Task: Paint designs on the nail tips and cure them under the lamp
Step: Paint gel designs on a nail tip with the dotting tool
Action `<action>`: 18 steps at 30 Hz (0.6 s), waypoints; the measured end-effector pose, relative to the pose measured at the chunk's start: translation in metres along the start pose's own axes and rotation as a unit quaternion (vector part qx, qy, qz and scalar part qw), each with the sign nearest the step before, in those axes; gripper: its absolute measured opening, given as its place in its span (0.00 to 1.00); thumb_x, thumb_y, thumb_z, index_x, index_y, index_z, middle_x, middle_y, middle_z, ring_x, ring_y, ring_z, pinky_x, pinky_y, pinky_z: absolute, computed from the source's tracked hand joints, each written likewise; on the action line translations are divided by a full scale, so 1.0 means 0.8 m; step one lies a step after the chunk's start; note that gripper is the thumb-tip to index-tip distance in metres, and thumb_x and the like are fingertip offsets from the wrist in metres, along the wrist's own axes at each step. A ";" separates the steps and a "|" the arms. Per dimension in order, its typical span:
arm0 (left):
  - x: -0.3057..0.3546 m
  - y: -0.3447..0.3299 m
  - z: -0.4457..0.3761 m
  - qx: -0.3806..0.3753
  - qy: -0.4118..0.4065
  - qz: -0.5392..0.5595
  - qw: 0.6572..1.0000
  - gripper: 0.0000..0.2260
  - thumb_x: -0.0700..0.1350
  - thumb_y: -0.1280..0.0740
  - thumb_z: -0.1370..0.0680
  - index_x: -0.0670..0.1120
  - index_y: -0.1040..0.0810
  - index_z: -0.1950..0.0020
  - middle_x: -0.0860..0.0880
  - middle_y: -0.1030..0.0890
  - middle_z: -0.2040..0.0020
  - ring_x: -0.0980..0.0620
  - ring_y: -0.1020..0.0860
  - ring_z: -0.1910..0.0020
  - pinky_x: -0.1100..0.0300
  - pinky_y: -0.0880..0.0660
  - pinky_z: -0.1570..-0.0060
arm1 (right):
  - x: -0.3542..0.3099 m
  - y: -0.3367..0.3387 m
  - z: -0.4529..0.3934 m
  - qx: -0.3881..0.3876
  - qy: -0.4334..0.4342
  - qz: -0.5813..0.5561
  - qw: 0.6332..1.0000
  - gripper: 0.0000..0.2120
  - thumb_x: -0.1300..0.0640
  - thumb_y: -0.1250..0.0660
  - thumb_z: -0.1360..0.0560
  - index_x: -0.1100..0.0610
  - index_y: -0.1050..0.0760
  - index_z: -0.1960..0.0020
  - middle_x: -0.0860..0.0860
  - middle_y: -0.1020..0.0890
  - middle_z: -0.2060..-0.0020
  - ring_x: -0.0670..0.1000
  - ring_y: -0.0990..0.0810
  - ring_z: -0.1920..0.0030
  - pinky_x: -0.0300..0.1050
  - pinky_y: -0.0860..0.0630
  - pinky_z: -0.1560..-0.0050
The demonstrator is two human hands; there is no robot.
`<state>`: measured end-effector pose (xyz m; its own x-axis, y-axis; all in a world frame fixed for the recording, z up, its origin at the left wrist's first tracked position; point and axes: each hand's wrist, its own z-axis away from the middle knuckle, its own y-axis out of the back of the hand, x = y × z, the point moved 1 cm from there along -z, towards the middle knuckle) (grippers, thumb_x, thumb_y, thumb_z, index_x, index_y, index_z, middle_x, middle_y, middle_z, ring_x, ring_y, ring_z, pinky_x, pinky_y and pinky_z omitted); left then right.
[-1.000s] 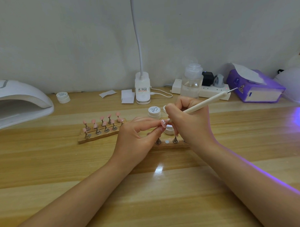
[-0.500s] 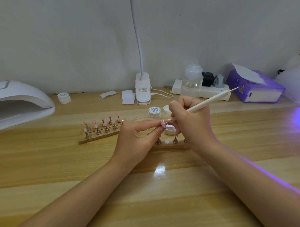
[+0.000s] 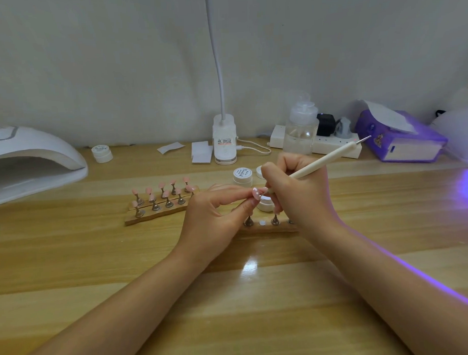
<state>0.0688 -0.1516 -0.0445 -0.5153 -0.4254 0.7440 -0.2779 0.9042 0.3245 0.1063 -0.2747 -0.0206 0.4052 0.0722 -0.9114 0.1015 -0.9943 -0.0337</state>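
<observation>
Near centre above the wooden stand [image 3: 269,227], your left hand [image 3: 215,217] pinches the pink nail tip [image 3: 256,193] (tiny, light, slick, wet top) by its edges while your right hand [image 3: 299,191] grips the dotting pen [image 3: 322,162].

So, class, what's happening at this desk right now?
A person is decorating a pink nail tip. The left hand pinches the tip while the right hand holds a dotting pen to it; white dots already show. More pink tips wait on a wooden stand, and a curing lamp sits at the left.
</observation>
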 end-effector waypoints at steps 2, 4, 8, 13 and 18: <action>-0.001 0.000 0.000 0.001 0.002 0.001 1.000 0.09 0.43 0.30 0.30 0.51 0.20 0.51 0.60 0.19 0.63 0.61 0.21 0.58 0.61 0.25 0.51 | 0.001 0.000 0.000 -0.005 0.008 0.011 1.000 0.18 0.68 0.36 0.31 0.60 0.39 0.76 0.50 0.36 0.84 0.47 0.37 0.83 0.37 0.37 0.78; -0.001 0.000 0.000 0.002 0.004 0.001 1.000 0.09 0.41 0.29 0.30 0.51 0.19 0.51 0.59 0.19 0.63 0.60 0.21 0.58 0.61 0.25 0.52 | 0.001 0.000 0.001 -0.013 0.015 0.015 1.000 0.16 0.65 0.35 0.33 0.61 0.38 0.76 0.50 0.36 0.84 0.46 0.36 0.83 0.38 0.36 0.78; 0.000 0.000 0.000 0.001 0.003 0.002 1.000 0.09 0.40 0.29 0.29 0.48 0.19 0.50 0.57 0.18 0.63 0.60 0.21 0.59 0.61 0.26 0.52 | 0.001 0.000 0.001 -0.015 0.021 0.015 1.000 0.16 0.64 0.35 0.34 0.63 0.38 0.76 0.50 0.36 0.84 0.46 0.36 0.83 0.38 0.35 0.77; -0.001 0.000 0.000 0.001 -0.001 -0.001 1.000 0.09 0.39 0.29 0.29 0.48 0.19 0.50 0.58 0.19 0.64 0.61 0.22 0.59 0.62 0.26 0.52 | 0.002 0.001 0.000 -0.018 0.030 0.024 0.999 0.18 0.67 0.35 0.31 0.58 0.38 0.76 0.49 0.35 0.84 0.45 0.36 0.83 0.38 0.35 0.77; -0.001 0.000 0.000 0.001 0.001 0.004 1.000 0.08 0.40 0.29 0.29 0.49 0.19 0.51 0.57 0.19 0.64 0.61 0.21 0.59 0.61 0.26 0.52 | 0.004 0.000 0.000 -0.018 0.033 0.021 0.999 0.18 0.63 0.35 0.34 0.56 0.38 0.78 0.47 0.35 0.85 0.44 0.36 0.84 0.35 0.36 0.78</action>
<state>0.0693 -0.1517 -0.0450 -0.5166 -0.4178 0.7473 -0.2750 0.9076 0.3174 0.1078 -0.2741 -0.0234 0.4690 0.0362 -0.8825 0.1144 -0.9932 0.0201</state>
